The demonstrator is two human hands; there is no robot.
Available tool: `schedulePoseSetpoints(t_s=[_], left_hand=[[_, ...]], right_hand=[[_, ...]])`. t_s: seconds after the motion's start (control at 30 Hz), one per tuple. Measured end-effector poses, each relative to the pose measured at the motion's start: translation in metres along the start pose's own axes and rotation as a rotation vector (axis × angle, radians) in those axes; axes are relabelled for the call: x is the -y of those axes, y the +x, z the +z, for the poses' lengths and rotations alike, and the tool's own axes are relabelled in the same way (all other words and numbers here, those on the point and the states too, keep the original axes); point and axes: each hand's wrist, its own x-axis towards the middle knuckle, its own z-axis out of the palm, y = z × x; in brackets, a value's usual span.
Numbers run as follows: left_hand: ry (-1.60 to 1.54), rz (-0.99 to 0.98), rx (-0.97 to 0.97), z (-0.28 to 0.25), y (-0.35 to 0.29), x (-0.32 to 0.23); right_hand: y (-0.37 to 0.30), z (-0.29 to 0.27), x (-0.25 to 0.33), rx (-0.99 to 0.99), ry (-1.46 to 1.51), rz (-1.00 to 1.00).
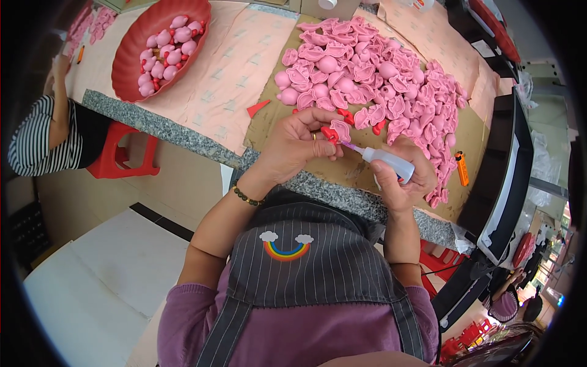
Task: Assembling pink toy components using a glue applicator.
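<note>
Your left hand (292, 144) is over the near side of the surface (202, 139), its fingers pinched closed on one small pink frilled piece (340, 129) with a glossy red part (330, 135) at its left side. Your right hand (417, 183) is just beside it, fingers and thumb wrapped around one translucent squeeze bottle (391, 165), tilted so its thin nozzle (350, 146) points left at the pink piece; whether the tip touches cannot be told. Both hands are above a brown board (333, 174) at the granite edge. Beyond them spreads one large heap of pink pieces (391, 76), frilled and rounded, overlapping too much to count. At least two loose red pieces (379, 127) lie between your hands and the heap. One flat, pointed red piece (258, 108) lies left of your left hand, and one orange lighter-like object (461, 169) lies right of the heap. Farther left, one red scalloped bowl (122, 73) holds more than a dozen rounded pink pieces with red parts (171, 56). At the far left, one co-worker in a striped top (43, 137) is near one red stool (125, 156).
</note>
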Motion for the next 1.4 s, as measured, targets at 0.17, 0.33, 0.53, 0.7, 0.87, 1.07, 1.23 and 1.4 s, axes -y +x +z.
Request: schedulePoseSetpoints(t_s=[0.17, 0.33, 0.53, 0.7, 0.87, 1.07, 1.23, 1.4], left_hand=[[-0.024, -0.001, -0.001, 0.001, 0.001, 0.000], [-0.037, 0.029, -0.001, -0.001, -0.001, 0.003], [-0.033, 0.020, -0.015, 0.001, 0.000, 0.001], [-0.044, 0.021, -0.009, -0.001, 0.000, 0.002], [-0.041, 0.038, -0.006, 0.001, 0.001, 0.003], [-0.043, 0.049, -0.034, 0.001, -0.002, 0.003], [-0.034, 0.055, -0.010, 0.002, -0.003, 0.001], [-0.083, 0.047, -0.018, -0.002, -0.002, 0.003]], right_hand=[[-0.003, -0.006, -0.004, -0.061, 0.108, 0.087], [-0.002, -0.008, -0.009, -0.141, 0.386, 0.130], [-0.001, -0.013, -0.006, -0.193, 0.408, 0.247], [0.002, -0.020, -0.018, -0.169, 0.702, 0.156], [0.017, -0.034, -0.002, -0.236, 0.399, 0.174], [0.019, -0.063, 0.009, -0.437, -0.077, 0.254], [0.025, -0.098, -0.015, -0.382, -0.374, 0.280], [0.048, -0.105, -0.034, -0.180, -0.682, 0.158]])
